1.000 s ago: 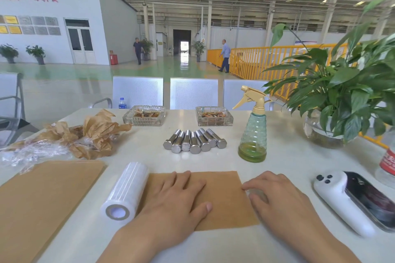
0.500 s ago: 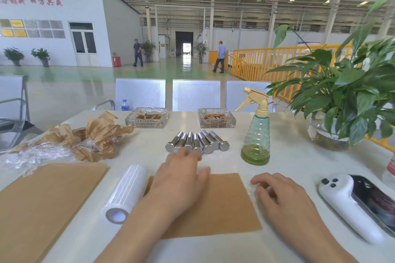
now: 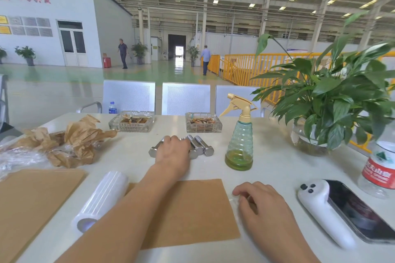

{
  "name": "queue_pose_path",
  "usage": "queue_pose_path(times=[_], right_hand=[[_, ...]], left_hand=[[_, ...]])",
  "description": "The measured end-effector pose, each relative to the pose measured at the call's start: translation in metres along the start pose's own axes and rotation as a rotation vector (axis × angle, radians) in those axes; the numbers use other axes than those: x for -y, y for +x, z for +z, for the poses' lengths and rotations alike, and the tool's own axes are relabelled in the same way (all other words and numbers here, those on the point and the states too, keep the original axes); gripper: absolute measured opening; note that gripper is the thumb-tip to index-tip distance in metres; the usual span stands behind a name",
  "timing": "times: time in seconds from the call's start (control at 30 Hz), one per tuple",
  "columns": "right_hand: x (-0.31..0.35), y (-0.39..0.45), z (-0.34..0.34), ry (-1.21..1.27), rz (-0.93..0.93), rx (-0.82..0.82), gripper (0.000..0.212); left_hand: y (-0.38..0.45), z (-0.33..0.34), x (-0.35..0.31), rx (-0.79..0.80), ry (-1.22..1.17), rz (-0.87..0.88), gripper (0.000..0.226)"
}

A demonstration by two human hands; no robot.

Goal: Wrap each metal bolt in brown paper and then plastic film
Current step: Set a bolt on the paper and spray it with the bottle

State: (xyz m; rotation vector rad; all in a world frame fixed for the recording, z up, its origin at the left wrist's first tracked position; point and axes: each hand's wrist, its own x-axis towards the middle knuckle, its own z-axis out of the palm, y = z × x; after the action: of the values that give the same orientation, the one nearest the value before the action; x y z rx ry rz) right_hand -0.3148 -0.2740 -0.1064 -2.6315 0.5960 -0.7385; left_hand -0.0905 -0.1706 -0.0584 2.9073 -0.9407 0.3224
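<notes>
On the far side of the brown paper sheet (image 3: 188,211), the left hand (image 3: 173,152) lies over the row of metal bolts (image 3: 199,148); its fingers bend down over the middle bolts, but they are hidden, so I cannot tell whether the grip is already closed on one. The bolts lie side by side, touching, on the counter (image 3: 273,168), between the sheet and two glass ashtrays (image 3: 203,123). The right hand (image 3: 259,205) rests with loosely curled fingers just beside the right edge of the sheet and holds nothing. The roll of plastic film (image 3: 102,199) lies at the left edge of the sheet. In my judgement, lifting one bolt could push its neighbours, and they may roll toward the spray bottle (image 3: 240,143) nearby.
</notes>
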Motion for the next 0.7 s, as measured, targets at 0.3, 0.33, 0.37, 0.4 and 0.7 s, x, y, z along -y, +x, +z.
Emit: queue_pose_path(times=[0.3, 0.33, 0.37, 0.4, 0.7], right_hand=[[0.0, 0.004, -0.002, 0.025, 0.024, 0.012, 0.017], [0.0, 0.004, -0.003, 0.025, 0.026, 0.012, 0.017], [0.001, 0.004, -0.003, 0.025, 0.029, 0.015, 0.017], [0.001, 0.004, -0.003, 0.027, 0.03, 0.017, 0.017], [0.003, 0.005, -0.003, 0.051, 0.051, 0.026, 0.02]], left_hand=[[-0.001, -0.01, -0.016, 0.027, 0.172, -0.029, 0.035], [-0.003, -0.01, -0.018, 0.03, 0.188, -0.034, 0.036], [-0.004, -0.01, -0.019, 0.037, 0.196, -0.04, 0.037], [-0.005, -0.01, -0.02, 0.043, 0.196, -0.044, 0.038], [-0.021, -0.013, 0.007, -0.008, -0.059, -0.079, 0.043]])
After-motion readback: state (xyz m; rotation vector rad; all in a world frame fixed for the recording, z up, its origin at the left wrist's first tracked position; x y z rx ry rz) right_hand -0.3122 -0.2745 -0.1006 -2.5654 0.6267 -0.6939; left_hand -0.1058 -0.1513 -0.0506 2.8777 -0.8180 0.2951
